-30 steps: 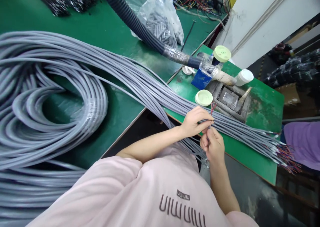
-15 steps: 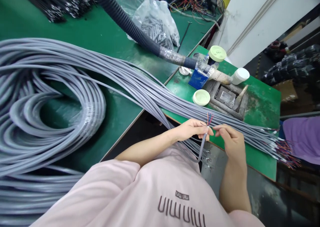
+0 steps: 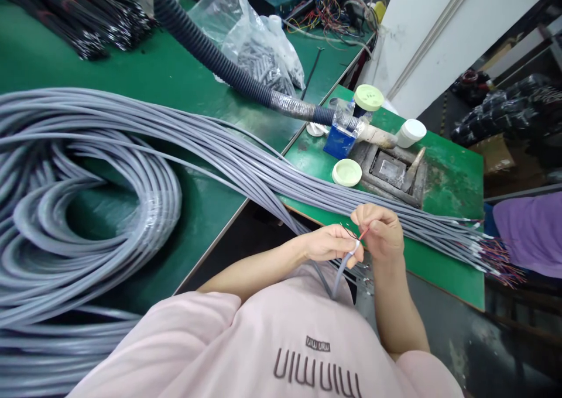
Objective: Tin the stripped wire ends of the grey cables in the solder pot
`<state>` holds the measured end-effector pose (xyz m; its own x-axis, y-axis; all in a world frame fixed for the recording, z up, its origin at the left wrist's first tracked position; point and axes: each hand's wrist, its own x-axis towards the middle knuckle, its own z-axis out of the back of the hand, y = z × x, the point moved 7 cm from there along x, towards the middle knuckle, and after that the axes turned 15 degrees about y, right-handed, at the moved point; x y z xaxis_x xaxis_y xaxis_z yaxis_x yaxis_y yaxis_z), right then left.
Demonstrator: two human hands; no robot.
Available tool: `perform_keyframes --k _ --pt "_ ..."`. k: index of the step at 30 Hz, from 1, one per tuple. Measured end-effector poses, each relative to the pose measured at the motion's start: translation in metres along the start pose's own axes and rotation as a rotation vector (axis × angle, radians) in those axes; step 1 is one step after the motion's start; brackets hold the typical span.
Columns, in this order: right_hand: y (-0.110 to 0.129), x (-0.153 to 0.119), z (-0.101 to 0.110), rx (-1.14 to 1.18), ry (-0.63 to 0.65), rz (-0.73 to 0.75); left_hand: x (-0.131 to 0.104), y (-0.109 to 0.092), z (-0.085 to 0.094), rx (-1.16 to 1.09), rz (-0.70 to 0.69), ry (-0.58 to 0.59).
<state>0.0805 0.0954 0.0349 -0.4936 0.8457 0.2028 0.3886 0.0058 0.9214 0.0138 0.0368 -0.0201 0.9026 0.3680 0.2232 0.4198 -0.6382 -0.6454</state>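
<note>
Cluttered workshop, with a green worktop (image 3: 465, 284) just ahead of the lap. Nearest, in front of a pink shirt (image 3: 302, 316), holding a grey cable (image 3: 341, 269) near its stripped end in the left hand (image 3: 331, 241), fingers closed, by the worktop's near edge. Pinching a red wire (image 3: 363, 233) from that end between thumb and fingers of the right hand (image 3: 381, 228); a dark wire (image 3: 346, 228) beside the left fingertips. Cannot tell how many other cores under the fingers. By the look of it, at the step of separating thin wires; for the next move, probably best to grip the jacket firmly and pinch lightly, without tugging a core loose. Just beyond, a thick bundle of grey cables (image 3: 307, 181), with coloured wire ends (image 3: 500, 260) at the right and a large coil (image 3: 160, 210) at the left. Past the bundle, a pale green tub (image 3: 346, 172), a grimy square pan (image 3: 381, 184) and a blue box (image 3: 340, 142). Farther, a ribbed hose (image 3: 211, 52) and a plastic bag (image 3: 287, 52). Farthest, a white panel (image 3: 439, 29).
</note>
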Motion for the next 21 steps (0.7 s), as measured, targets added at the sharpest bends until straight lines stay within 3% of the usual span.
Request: perform_keyframes --k 3,5,9,12,16,21 --pt "0.011 -0.005 0.028 0.048 -0.199 0.127 -0.002 0.004 0.003 -0.020 -0.014 -0.003" --pt "0.013 -0.009 0.042 -0.002 -0.222 0.107 -0.003 0.007 0.008 -0.047 -0.022 -0.032" --pt "-0.004 -0.013 0.034 -0.165 0.030 -0.165 0.000 0.007 0.014 -0.066 -0.035 -0.041" --pt "-0.014 -0.012 0.014 -0.130 0.137 -0.234 0.003 0.009 0.013 -0.072 -0.009 -0.006" --pt "-0.009 -0.004 0.005 -0.072 -0.002 -0.054 0.003 0.012 0.013 -0.097 -0.004 -0.019" --pt "-0.008 -0.006 0.014 -0.007 -0.199 0.073 0.007 0.000 0.013 -0.142 -0.123 -0.030"
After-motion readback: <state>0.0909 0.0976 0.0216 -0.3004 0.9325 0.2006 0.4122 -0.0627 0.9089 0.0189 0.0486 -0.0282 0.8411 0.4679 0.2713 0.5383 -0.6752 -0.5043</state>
